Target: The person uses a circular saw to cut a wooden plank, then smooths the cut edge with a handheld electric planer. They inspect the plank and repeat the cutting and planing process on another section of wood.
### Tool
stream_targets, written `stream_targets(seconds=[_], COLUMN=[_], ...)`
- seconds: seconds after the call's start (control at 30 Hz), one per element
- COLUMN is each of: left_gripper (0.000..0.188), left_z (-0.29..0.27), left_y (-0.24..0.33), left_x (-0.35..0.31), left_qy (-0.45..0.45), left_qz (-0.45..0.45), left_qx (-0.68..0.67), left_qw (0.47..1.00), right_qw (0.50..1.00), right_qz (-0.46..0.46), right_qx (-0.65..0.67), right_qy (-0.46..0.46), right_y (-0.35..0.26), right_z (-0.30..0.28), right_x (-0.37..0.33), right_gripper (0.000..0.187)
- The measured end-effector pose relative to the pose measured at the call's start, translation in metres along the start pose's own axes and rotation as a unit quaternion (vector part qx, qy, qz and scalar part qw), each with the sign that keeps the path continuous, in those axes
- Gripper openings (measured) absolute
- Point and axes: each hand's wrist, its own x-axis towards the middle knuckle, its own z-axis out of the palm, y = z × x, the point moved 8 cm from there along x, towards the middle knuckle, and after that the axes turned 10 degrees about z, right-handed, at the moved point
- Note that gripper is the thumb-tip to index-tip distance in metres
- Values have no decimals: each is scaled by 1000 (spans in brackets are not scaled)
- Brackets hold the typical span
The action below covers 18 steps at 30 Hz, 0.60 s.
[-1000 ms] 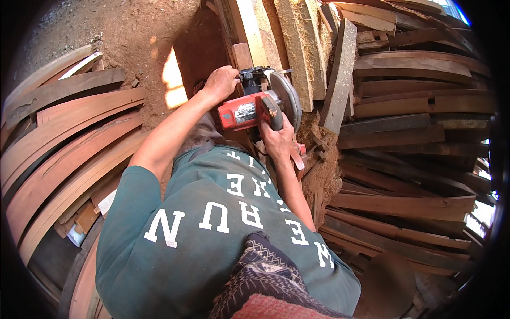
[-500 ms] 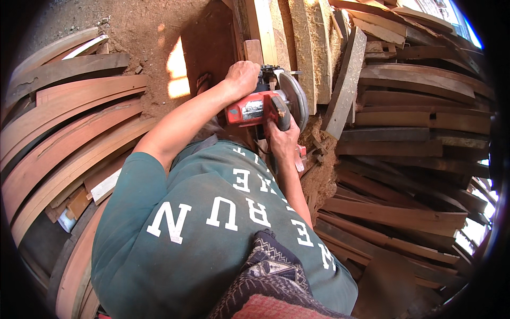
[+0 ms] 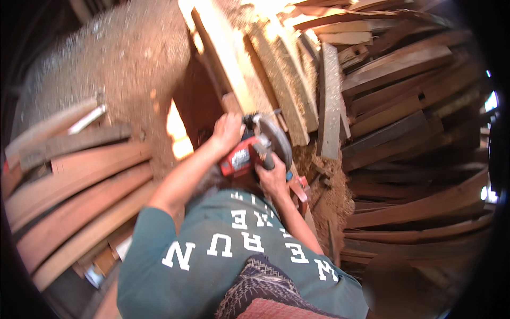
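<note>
In front of my body I hold a red and black circular saw [image 3: 239,159] with a round metal blade guard [image 3: 277,139] on its right side. My right hand [image 3: 273,176] is wrapped round its black rear handle. Closed at the saw's front is my left hand [image 3: 228,130]; the part it grips is mostly hidden under the fingers. Just beyond that hand shows the end of a small reddish wood piece [image 3: 230,102]. A long pale board [image 3: 234,72] stretches away past the saw. The blade's lower edge is hidden.
Sawdust-covered timbers [image 3: 281,80] lie beyond the saw, with a grey plank [image 3: 330,101] to their right. Stacked boards [image 3: 79,175] line the left, and a large lumber pile [image 3: 414,175] fills the right. Sawdust [image 3: 332,207] heaps beside my right arm.
The view has swung and blurred, so the saw and both hands sit lower and slightly left in it. My grip looks the same, and more of the ground and timbers ahead shows.
</note>
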Motion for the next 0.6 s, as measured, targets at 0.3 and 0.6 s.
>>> stream_targets(seconds=[0.3,0.6], left_gripper=[41,35], left_z=[-17,-14], left_y=[-1,-2], left_x=[-1,6], left_qy=[-131,-164], left_qz=[-48,10], left_qx=[53,67], left_qw=[989,984], right_qw=[1000,999], right_qz=[5,20], right_qx=[-18,-23], right_qy=[-20,-24], right_y=[-4,-8], right_z=[6,7], right_x=[-5,-6], right_gripper=[39,41])
